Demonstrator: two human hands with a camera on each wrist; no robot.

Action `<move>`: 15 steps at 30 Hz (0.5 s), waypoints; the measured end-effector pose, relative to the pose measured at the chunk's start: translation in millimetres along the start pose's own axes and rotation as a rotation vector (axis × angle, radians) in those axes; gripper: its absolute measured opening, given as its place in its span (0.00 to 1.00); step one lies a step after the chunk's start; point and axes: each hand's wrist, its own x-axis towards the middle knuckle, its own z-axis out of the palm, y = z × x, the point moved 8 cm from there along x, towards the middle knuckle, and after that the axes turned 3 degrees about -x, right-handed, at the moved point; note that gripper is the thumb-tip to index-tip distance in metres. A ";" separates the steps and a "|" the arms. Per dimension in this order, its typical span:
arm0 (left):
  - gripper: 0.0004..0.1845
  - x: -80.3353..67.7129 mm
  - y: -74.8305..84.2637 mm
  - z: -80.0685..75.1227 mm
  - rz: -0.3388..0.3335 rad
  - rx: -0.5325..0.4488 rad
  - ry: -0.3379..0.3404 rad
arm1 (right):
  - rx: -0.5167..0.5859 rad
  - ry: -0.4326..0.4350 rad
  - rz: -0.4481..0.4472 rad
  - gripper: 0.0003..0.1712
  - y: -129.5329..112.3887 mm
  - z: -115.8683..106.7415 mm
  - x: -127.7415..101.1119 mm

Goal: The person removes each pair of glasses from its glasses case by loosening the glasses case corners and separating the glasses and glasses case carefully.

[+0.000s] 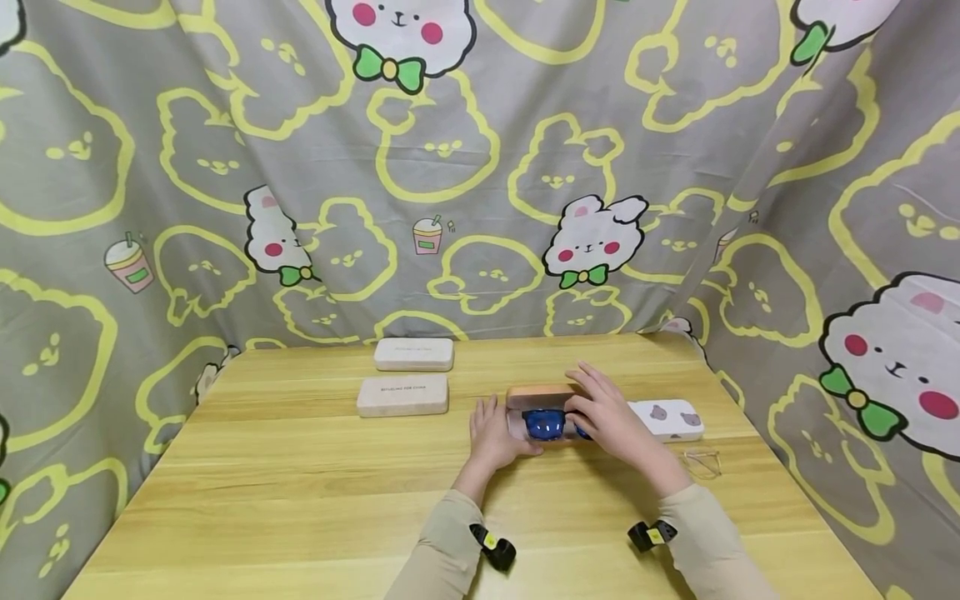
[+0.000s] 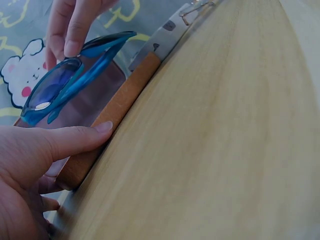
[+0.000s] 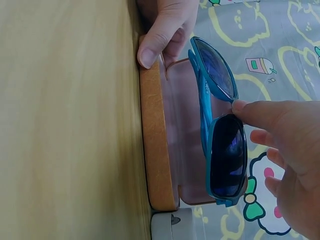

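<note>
Blue-framed sunglasses (image 1: pixel 543 426) with dark lenses are at the opening of a brown glasses case (image 1: pixel 534 391). My right hand (image 1: pixel 606 422) pinches them at the bridge between the lenses, as both wrist views show. In the right wrist view the sunglasses (image 3: pixel 226 155) appear tilted, with the temples folded in behind the lenses. My left hand (image 1: pixel 492 437) grips the left end of the case. Its thumb (image 2: pixel 82 138) lies on the front wall of the case (image 2: pixel 122 102), and the other fingers are partly hidden. The case's lid stands raised, showing a pinkish lining.
Two pale, closed glasses cases, one farther back (image 1: pixel 414 355) and one nearer (image 1: pixel 402 397), lie left of the hands. To the right are a white case with bear prints (image 1: pixel 670 419) and thin-framed glasses (image 1: pixel 703 464). A patterned curtain (image 1: pixel 450 167) hangs behind the wooden table (image 1: pixel 300 500).
</note>
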 end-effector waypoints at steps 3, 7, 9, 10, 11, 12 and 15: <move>0.56 3.1 -3.3 3.1 -0.007 0.004 -0.007 | 0.011 -0.008 0.002 0.05 -1.0 -2.5 -2.8; 0.56 4.4 -4.8 4.9 -0.007 0.013 -0.011 | 0.016 -0.017 0.003 0.04 -2.2 -4.5 -6.7; 0.57 4.3 -4.4 5.0 -0.007 0.012 -0.009 | 0.017 -0.016 -0.001 0.04 -2.9 -5.4 -9.0; 0.57 4.0 -4.5 4.8 -0.011 0.006 -0.011 | 0.017 -0.014 -0.003 0.05 -3.4 -5.9 -10.3; 0.57 3.8 -4.3 4.6 -0.013 0.000 -0.011 | 0.019 -0.009 -0.007 0.05 -4.0 -6.8 -11.7; 0.56 3.8 -4.3 4.6 -0.015 -0.004 -0.012 | 0.018 -0.005 -0.009 0.05 -4.4 -7.5 -13.1; 0.56 4.2 -5.3 5.0 -0.022 -0.004 -0.019 | 0.020 0.006 -0.019 0.06 -5.8 -9.3 -17.0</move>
